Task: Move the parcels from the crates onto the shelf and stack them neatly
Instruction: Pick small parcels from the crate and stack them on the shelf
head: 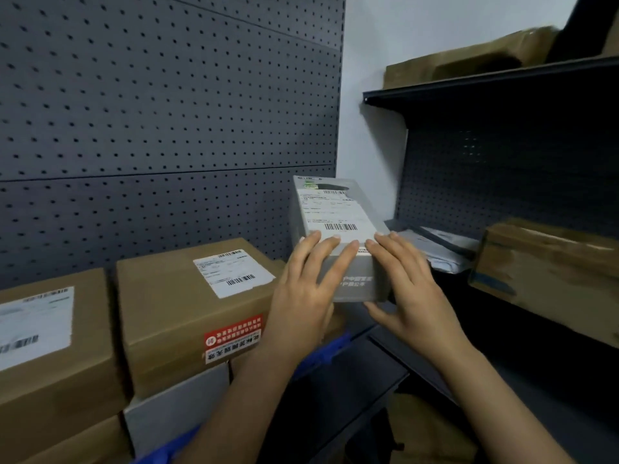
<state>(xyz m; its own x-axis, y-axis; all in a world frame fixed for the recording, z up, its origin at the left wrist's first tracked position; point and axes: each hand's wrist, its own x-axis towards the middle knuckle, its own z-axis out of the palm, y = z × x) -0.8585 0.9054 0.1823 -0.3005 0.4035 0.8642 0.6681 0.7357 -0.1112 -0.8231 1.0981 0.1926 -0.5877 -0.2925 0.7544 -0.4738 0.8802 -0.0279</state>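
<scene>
Your right hand point(412, 289) pinches the grey cardboard parcel with the white barcode label point(335, 212), thumb beneath; your left hand point(308, 286) lies flat-fingered on top. You hold it just beside the brown cardboard carton with a red sticker point(187, 313), near the dark metal shelf point(485, 82). With a one-sided grip, it may tilt and slip. Labels carry barcodes; the Chinese print is too blurred to read.
</scene>
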